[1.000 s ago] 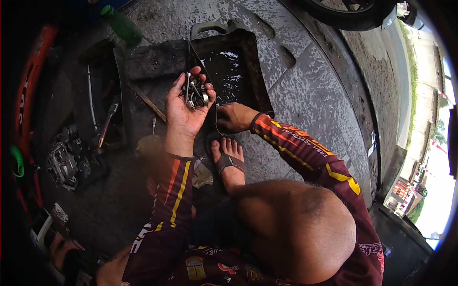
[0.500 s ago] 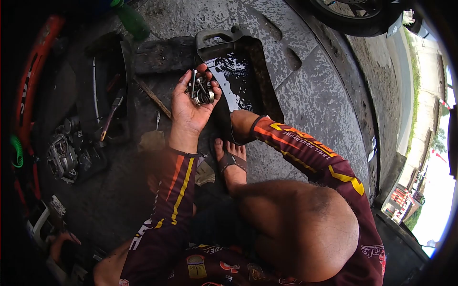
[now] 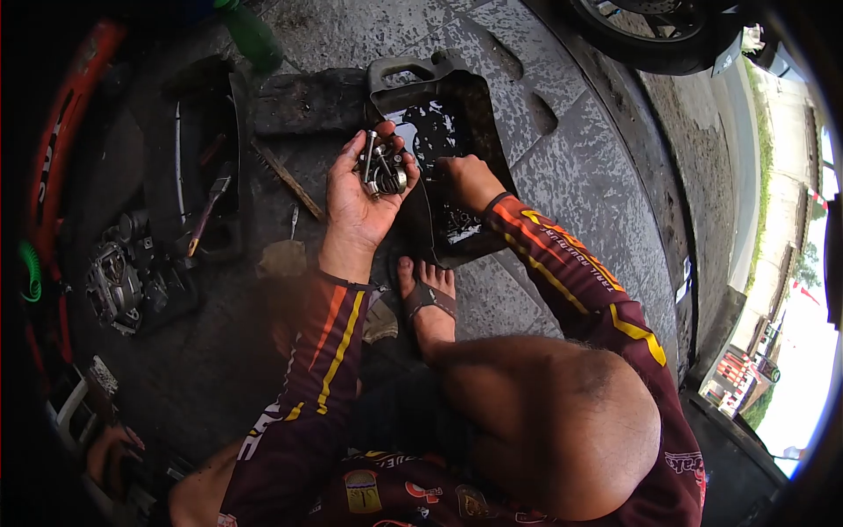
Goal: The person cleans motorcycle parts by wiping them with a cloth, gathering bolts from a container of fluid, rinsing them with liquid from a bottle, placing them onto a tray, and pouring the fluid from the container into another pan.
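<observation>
My left hand (image 3: 358,198) is palm up with its fingers curled round a small pile of metal bolts (image 3: 384,169), among them a long bolt and ring-shaped parts. Just to its right is a cut-open plastic jerrycan (image 3: 493,132) holding dark, shiny liquid (image 3: 430,123). Over this container is my right hand (image 3: 472,183), back upward, with its fingers bent together above the liquid. Whatever those fingers may hold is too small or hidden to make out. Small dark bits show in the liquid at the near end of the container.
A dark block (image 3: 307,104) lies left of the jerrycan. Further left are a tray with a paintbrush (image 3: 211,206) and a metal engine part (image 3: 116,285). A wooden stick (image 3: 288,180) rests on the ground. A green bottle (image 3: 250,35) and a motorcycle wheel (image 3: 650,35) are at the top.
My right hand has risen out of the near part of the container and moved up and right. My left hand, still holding the bolts, has shifted slightly right.
</observation>
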{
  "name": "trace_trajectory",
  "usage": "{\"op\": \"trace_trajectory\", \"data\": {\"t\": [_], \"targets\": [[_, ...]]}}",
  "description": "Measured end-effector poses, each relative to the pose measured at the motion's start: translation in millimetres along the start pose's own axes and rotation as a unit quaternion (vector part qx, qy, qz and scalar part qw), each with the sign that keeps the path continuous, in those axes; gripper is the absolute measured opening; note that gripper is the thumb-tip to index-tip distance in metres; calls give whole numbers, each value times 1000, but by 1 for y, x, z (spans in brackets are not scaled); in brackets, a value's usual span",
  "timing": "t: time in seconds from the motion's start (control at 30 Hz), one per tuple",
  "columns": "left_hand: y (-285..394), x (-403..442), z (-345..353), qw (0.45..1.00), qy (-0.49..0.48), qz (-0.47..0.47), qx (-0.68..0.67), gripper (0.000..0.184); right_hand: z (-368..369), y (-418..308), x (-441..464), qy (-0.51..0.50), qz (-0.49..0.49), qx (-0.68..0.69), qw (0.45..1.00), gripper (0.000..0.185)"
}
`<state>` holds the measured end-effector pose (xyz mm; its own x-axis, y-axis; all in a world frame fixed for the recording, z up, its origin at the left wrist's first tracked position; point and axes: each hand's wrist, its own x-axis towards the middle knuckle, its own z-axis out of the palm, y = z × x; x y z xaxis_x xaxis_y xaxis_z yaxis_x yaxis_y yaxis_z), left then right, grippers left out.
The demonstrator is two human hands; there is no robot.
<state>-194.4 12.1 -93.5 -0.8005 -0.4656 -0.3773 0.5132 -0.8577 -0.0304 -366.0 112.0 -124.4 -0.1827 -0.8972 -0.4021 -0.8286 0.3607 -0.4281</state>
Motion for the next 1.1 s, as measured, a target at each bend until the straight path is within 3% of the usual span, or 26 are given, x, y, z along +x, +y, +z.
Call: {"op": "trace_trajectory", "data": {"t": [0.07, 0.13, 0.23, 0.3, 0.4, 0.47, 0.57, 0.67, 0.8, 0.87, 1.0, 1.03, 1.1], "targets": [[-2, -2, 2, 1000, 24, 12, 7, 32, -31, -6, -3, 23, 12, 73, 997, 26], [-5, -1, -1, 1000, 5, 17, -4, 33, -55, -8, -14, 126, -18, 122, 984, 28], [-19, 2, 0, 1000, 9, 25, -11, 38, -97, -18, -33, 119, 0, 137, 983, 27], [-32, 4, 3, 1000, -4, 11, 25, 40, -111, -23, -45, 113, 22, 251, 961, 26], [-58, 12, 8, 995, 1, -11, 103, 39, -126, -46, -60, 133, -5, 213, 968, 24], [-72, 18, 10, 992, 33, -39, 112, 35, -120, -52, -60, 118, -18, 227, 967, 23], [-78, 11, 27, 991, 80, -52, 96, 32, -111, -61, -56, 141, -123, 138, 973, 22], [-83, 22, 12, 994, 77, -22, 76, 30, -100, -63, -58, 128, -147, 95, 976, 24], [-82, 24, 8, 996, 63, 6, 66, 28, -100, -57, -60, 105, -175, 166, 965, 21], [-79, 20, 18, 992, 117, -26, 34, 28, -109, -59, -68, 123, -125, 215, 961, 20], [-81, 23, 7, 996, 83, -38, -8, 28, -114, -45, -76, 221, -18, 336, 915, 20], [-79, 25, 4, 997, 59, -40, -36, 27, -113, -34, -74, 262, -21, 318, 911, 20], [-73, 27, -2, 996, 25, -47, -70, 27, -110, -21, -71, 238, -1, 267, 934, 20]]}}
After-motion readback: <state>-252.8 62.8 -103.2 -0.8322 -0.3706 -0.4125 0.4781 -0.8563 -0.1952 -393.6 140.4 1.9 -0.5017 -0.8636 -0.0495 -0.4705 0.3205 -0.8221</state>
